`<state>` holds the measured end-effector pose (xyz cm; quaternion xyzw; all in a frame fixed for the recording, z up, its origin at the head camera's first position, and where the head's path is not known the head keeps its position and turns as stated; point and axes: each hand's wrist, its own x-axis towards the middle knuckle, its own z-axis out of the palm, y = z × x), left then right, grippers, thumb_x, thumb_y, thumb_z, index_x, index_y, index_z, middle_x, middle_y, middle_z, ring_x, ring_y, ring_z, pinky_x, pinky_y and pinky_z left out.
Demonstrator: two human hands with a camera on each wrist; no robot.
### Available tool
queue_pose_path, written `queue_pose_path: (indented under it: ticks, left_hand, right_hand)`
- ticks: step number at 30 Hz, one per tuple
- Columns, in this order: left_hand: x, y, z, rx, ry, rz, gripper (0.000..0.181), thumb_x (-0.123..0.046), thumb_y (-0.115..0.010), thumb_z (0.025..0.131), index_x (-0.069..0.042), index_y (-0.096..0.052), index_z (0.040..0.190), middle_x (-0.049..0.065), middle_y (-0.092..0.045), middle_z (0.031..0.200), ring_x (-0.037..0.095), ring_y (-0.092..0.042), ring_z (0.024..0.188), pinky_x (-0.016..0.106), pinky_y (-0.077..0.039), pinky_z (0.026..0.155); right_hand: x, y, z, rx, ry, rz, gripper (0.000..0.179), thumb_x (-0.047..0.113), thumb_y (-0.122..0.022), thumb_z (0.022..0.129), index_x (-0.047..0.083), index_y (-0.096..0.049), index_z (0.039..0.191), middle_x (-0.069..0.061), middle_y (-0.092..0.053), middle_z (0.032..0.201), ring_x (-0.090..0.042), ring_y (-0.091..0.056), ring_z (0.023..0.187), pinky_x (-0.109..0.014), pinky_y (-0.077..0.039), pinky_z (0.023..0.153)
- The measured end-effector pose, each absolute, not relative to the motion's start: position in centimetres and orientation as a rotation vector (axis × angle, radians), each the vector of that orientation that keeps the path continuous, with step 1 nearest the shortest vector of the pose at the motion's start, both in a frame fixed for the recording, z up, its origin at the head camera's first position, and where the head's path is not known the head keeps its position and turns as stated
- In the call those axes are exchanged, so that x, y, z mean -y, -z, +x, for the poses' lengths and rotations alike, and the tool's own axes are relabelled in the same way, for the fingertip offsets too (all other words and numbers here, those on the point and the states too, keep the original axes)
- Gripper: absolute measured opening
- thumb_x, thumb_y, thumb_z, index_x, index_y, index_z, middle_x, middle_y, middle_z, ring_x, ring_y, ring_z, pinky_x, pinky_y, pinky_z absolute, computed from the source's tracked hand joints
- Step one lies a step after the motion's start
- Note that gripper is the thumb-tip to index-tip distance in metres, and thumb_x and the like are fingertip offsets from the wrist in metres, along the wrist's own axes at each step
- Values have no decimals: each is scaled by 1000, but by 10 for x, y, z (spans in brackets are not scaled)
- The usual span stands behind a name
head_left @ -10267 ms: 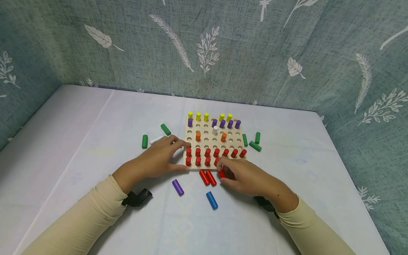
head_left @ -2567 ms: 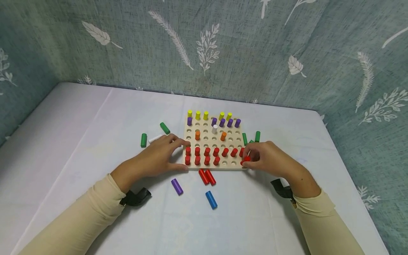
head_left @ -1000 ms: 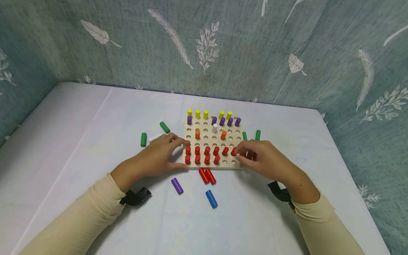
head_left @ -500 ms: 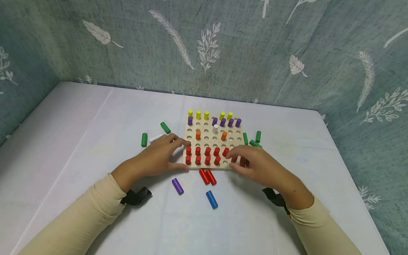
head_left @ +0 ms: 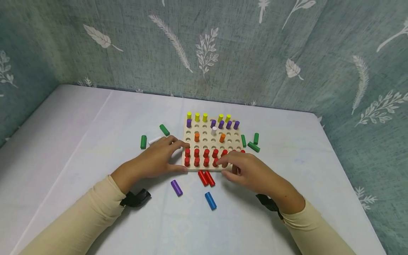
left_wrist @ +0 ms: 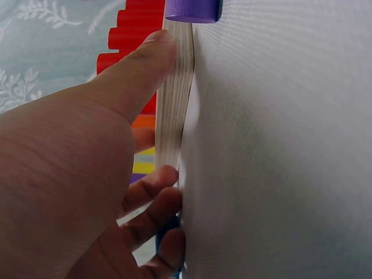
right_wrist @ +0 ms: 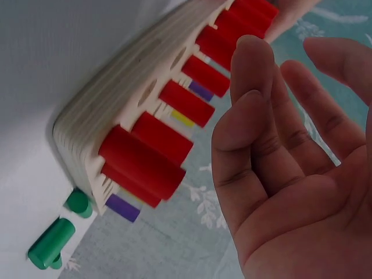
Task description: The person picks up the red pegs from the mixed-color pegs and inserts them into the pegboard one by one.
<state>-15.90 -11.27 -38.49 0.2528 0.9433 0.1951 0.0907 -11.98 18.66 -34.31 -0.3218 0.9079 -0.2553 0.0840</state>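
A light wooden pegboard stands mid-table. My left hand rests at its left side, thumb at the near corner and index fingertip on the left edge; in the left wrist view the thumb presses the board's layered edge. Over the near right part hovers my right hand, fingers loosely bent and holding nothing, as the right wrist view also shows. Red pegs fill much of the two near rows. A red peg stands in the near right corner, with two bare holes beside it. The hand hides these in the head view.
Two loose red pegs, a purple peg and a blue peg lie before the board. Green pegs lie right of it. More green pegs and a white peg lie left. Yellow pegs line the far row.
My right hand picked up a loose red peg, set it in the near right corner hole, let go and moved left along the near rows. The left hand stays at the board's left edge.
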Motion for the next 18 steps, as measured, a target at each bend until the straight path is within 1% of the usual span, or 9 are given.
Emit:
queue_pose_path:
  ticks: [3,7,10,18]
  left_hand:
    - [112,385,-160,-2815,-573,758,79,-56,-82,75,-27,-52,142,10,-54,136,29,-53,124,51,-47,105]
    - [112,386,-161,-2823,-567,766,80,-56,-82,75,-26,-52,142,10,-55,135,28,-53,123,50,-48,104]
    - [112,388,-161,-2809,-570,760,80,-57,-82,75,-27,-52,142,10,-55,135,28,-53,123,50,-48,104]
    - [112,389,-159,-2820,-574,754,80,-57,-82,74,-27,-52,142,10,-55,135,29,-53,124,52,-48,104]
  right_hand:
    - [-184,346,-118,-2715,749,-976,26,16,-73,91,15,-70,117,6,-67,96,-5,-54,71,-19,-49,60]
    - [-179,348,-116,-2712,693,-948,30,19,-75,90,17,-70,120,6,-68,99,-6,-56,75,-17,-51,64]
    - [-176,349,-114,-2693,634,-918,33,23,-74,92,19,-69,123,6,-68,102,-7,-57,79,-16,-52,67]
    - [-172,350,-113,-2656,623,-931,37,24,-72,93,23,-67,129,4,-69,108,-6,-57,76,-17,-52,68]
